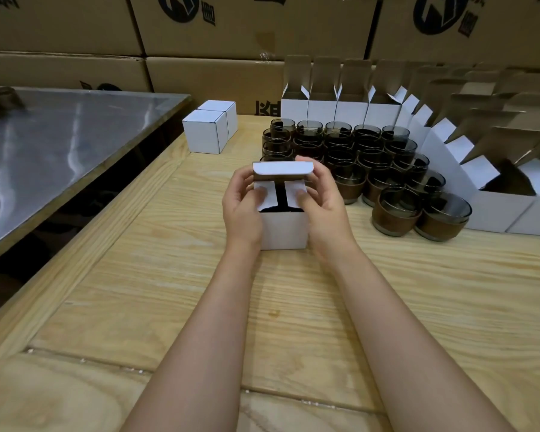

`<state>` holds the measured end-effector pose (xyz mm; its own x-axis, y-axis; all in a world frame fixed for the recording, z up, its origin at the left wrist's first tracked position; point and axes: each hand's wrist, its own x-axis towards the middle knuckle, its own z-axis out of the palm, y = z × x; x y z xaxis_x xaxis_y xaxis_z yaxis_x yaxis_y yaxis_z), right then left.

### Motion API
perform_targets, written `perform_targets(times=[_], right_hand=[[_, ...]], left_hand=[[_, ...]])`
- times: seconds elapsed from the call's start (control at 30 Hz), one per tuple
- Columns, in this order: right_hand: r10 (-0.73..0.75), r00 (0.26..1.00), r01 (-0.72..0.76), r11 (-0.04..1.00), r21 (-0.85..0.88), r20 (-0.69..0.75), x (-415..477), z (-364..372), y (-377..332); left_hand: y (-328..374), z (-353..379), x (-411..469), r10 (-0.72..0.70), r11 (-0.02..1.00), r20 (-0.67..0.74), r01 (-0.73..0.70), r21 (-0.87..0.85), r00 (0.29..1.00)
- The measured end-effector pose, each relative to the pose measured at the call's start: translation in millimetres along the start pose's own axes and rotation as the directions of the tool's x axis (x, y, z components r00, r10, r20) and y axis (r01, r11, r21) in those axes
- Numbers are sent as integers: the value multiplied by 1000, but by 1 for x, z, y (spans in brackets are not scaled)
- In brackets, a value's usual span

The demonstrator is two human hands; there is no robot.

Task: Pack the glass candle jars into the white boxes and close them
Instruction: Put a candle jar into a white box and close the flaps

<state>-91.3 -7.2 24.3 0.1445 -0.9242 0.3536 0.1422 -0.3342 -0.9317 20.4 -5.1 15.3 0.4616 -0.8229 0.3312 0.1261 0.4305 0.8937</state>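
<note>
White box (pixel 283 226) sits on the wooden table (pixel 418 291), roughly centre, w/ both hands on it. Left hand (pixel 242 210) curls round the box's left side, thumb pressing the left side flap (pixel 264 194) down; fingers reach behind to the lid flap (pixel 282 169), which is tipped fwd over the opening but not tucked. Right hand (pixel 321 207) mirrors it on the box's right side, thumb on the right side flap (pixel 298 194), fingers up behind the lid. Both hands partly closed, gripping the box itself. Dark gap shows btwn the two side flaps; can't tell what's inside. Behind and to the right of the box: cluster of glass candle jars (pixel 396 210), smoky glass w/ brown bands, packed touching in rows, nearest ones just beside the right hand. Behind and right of the jars: curved row of open white boxes (pixel 325 109), lids standing up, brown inside. Behind-left of the held box, well apart: two closed white boxes (pixel 205 135) side by side, touching. Further left of them a shiny metal tabletop (pixel 60 145). Large brown cartons (pixel 200 26) w/ dark printed logos stacked along the back.
</note>
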Motion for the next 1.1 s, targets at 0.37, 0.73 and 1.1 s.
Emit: perform_targets(times=[0.37, 0.73, 1.1], right_hand=[[-38, 999, 38, 999, 18, 25, -11, 0, 9], [-121, 992, 125, 987, -100, 44, -16, -3, 6], [-98, 994, 102, 992, -80, 50, -16, -5, 8]], left_hand=[[0, 1, -2, 0, 999, -10, 0, -33, 1000], [-3, 1, -4, 13, 997, 11, -12, -72, 1000], [-1, 2, -6, 29, 1000, 14, -29, 4, 999]])
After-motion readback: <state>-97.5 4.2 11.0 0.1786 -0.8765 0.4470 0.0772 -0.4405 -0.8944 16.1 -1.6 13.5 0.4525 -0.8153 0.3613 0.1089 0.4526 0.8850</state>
